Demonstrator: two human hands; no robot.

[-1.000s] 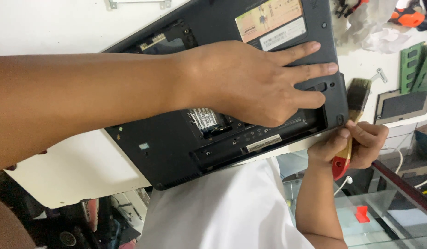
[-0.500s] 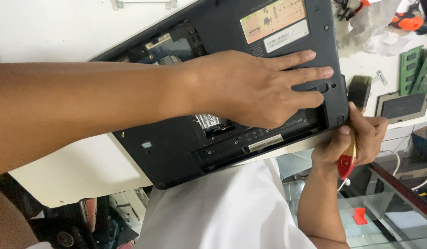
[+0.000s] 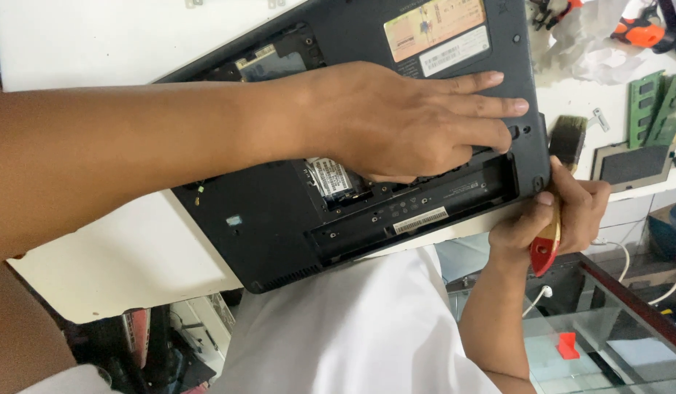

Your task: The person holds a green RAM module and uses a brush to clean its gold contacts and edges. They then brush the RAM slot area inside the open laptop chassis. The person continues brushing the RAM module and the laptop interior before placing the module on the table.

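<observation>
Bright, even light — slight blur

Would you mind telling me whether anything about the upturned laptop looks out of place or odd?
Yes: the dark grey upturned laptop juts past the white table edge over the person's lap. Its covers are off, exposing inner parts. The left hand presses flat on it; the right hand grips a red-handled paintbrush at its corner.

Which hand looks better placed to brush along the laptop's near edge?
Probably the right hand: it grips the brush at the laptop corner. The left hand lies flat on the base, fingers spread.
</observation>
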